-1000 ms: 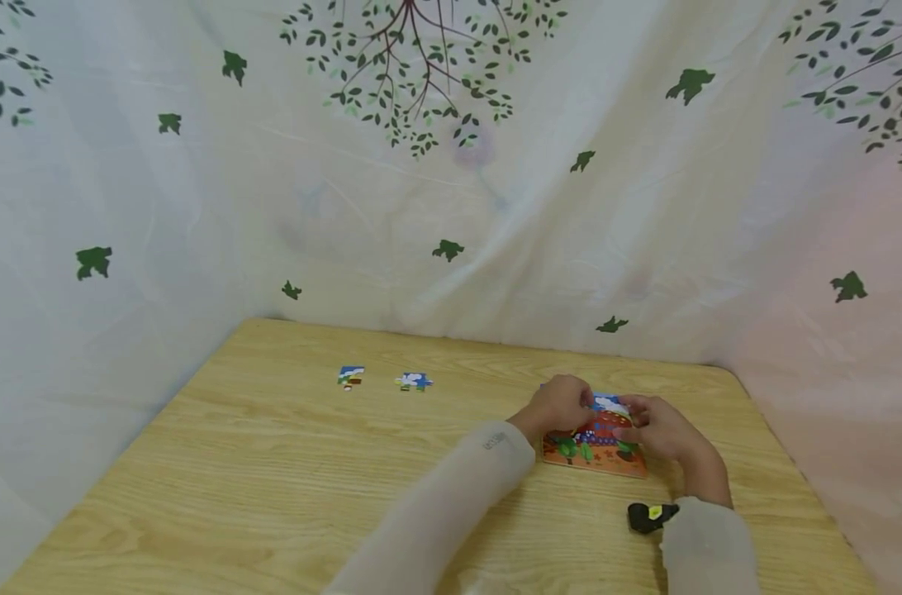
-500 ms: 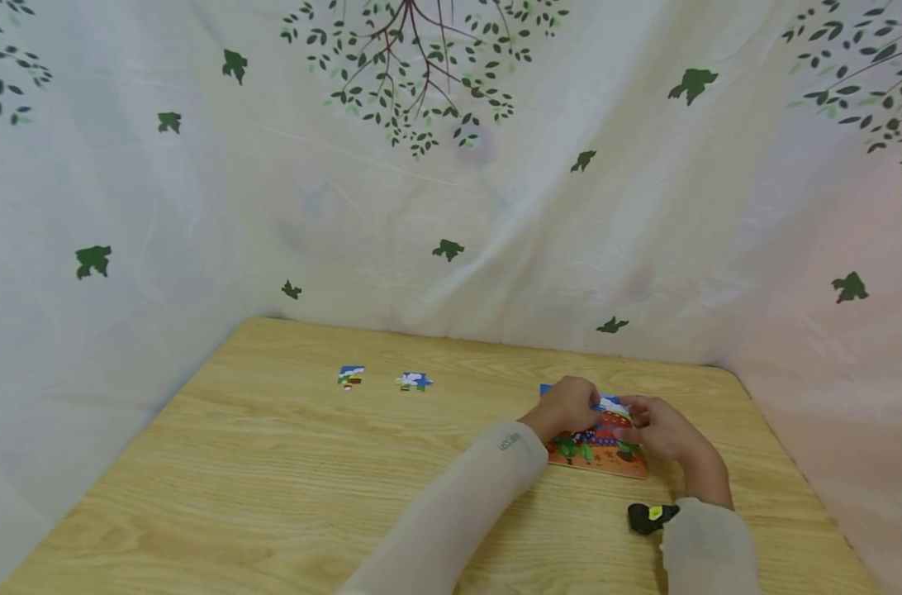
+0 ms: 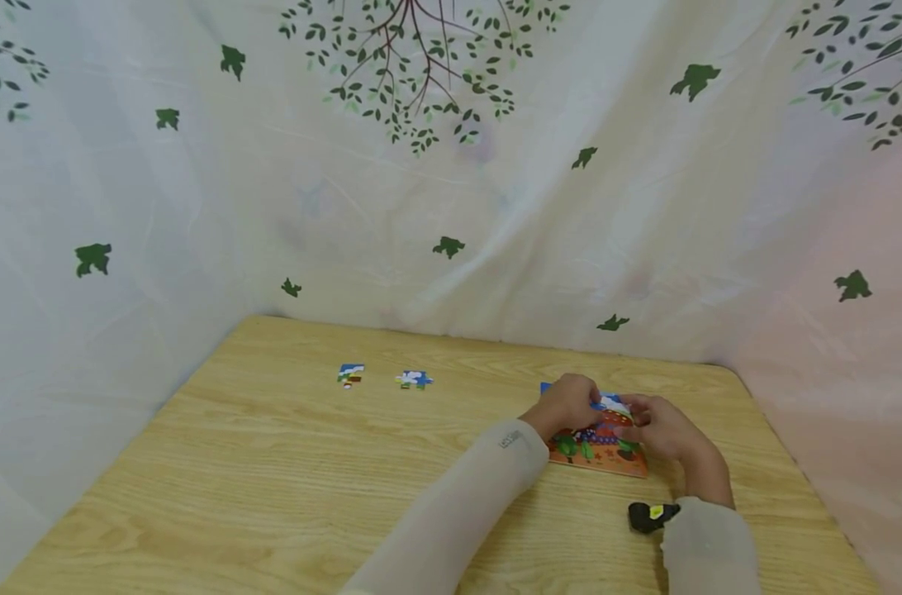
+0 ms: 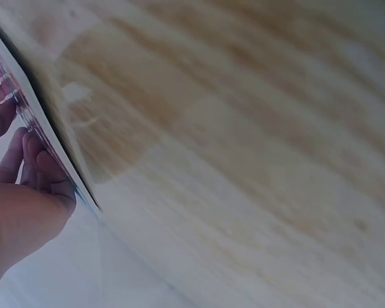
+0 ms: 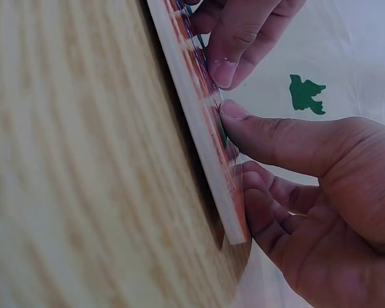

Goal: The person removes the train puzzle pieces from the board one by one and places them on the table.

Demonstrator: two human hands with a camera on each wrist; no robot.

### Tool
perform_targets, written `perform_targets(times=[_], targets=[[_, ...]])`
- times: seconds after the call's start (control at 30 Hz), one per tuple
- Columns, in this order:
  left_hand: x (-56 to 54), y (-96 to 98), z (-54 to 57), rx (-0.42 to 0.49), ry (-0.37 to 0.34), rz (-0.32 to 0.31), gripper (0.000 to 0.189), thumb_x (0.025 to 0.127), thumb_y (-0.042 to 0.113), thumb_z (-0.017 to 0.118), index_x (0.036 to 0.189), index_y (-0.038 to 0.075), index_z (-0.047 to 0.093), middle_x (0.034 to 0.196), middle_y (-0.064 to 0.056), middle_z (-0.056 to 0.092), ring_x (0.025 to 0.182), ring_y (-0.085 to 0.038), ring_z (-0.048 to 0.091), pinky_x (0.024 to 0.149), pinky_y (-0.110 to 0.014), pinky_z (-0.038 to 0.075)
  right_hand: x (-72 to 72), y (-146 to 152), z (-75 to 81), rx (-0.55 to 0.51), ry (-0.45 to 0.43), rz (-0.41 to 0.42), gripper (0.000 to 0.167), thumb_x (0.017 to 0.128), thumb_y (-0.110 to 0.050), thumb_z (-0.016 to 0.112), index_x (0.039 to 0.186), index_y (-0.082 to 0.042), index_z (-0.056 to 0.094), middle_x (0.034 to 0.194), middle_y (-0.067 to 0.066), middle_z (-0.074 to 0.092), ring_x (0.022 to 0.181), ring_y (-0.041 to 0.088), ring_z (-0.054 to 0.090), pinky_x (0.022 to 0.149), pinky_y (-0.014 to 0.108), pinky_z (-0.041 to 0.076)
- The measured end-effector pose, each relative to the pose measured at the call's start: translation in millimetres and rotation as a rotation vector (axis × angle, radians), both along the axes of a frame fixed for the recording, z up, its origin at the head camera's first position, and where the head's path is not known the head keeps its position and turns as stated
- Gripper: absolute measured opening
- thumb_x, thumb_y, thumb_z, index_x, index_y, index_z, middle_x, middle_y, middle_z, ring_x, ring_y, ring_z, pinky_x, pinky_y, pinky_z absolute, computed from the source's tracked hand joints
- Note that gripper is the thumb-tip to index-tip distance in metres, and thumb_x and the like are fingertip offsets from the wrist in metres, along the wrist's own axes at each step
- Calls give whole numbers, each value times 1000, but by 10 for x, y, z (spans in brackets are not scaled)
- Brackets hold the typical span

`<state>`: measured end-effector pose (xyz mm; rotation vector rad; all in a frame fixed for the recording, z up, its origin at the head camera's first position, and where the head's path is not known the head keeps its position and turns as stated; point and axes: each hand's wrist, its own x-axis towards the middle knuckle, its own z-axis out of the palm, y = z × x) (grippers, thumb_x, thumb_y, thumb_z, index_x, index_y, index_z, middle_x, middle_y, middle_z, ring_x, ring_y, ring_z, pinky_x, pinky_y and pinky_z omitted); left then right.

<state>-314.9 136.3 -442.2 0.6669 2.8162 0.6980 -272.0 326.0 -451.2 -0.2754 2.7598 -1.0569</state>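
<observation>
A colourful jigsaw puzzle in a thin flat board lies at the right of the table, with a red shape, green plants and an orange ground. My left hand reaches over its upper part, fingertips bent together at a blue-edged puzzle piece, mostly hidden by the fingers. On the right side, my right hand holds the board's edge, thumb on the face and fingers curled by the rim. Both hands' fingertips nearly meet in the right wrist view. The board's pale side edge shows in the left wrist view.
Two loose puzzle pieces, one left and one right, lie farther left on the wooden table. A small black object with a yellow mark sits at the right cuff. A pale leaf-patterned curtain stands behind.
My left hand has shifted slightly right over the puzzle, uncovering its blue upper left corner, and then stays nearly still. The right hand keeps its place.
</observation>
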Motion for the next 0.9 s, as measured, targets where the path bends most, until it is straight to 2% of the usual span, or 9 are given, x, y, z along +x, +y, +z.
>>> perform_targets(times=[0.27, 0.53, 0.77, 0.9], targets=[[-16, 3, -22, 17, -7, 1, 19, 93, 32, 76, 109, 21, 78, 106, 12, 71, 98, -3, 64, 85, -20, 52, 9, -6, 24, 8, -11, -7, 64, 96, -15, 73, 146, 13, 44, 131, 35, 55, 116, 47, 56, 93, 57, 50], [-40, 31, -74, 53, -31, 29, 11, 90, 32, 80, 96, 23, 78, 92, 13, 70, 83, -3, 62, 75, -20, 51, 12, -18, 47, 14, -19, -14, 65, 96, -16, 73, 146, 12, 43, 129, 32, 58, 114, 45, 57, 94, 58, 49], [14, 48, -13, 54, -82, 84, 12, 87, 30, 82, 91, 21, 76, 85, 12, 67, 75, -5, 58, 69, -22, 48, 11, -16, 38, 8, -16, -3, 65, 96, -15, 73, 147, 13, 42, 126, 30, 60, 112, 42, 59, 91, 54, 51], [45, 52, 24, 27, -94, 106, 11, 88, 31, 81, 90, 22, 76, 86, 13, 67, 74, -5, 58, 69, -23, 49, 21, -21, 41, 9, -13, 10, 65, 96, -14, 73, 147, 13, 42, 129, 33, 59, 114, 46, 58, 92, 56, 51]])
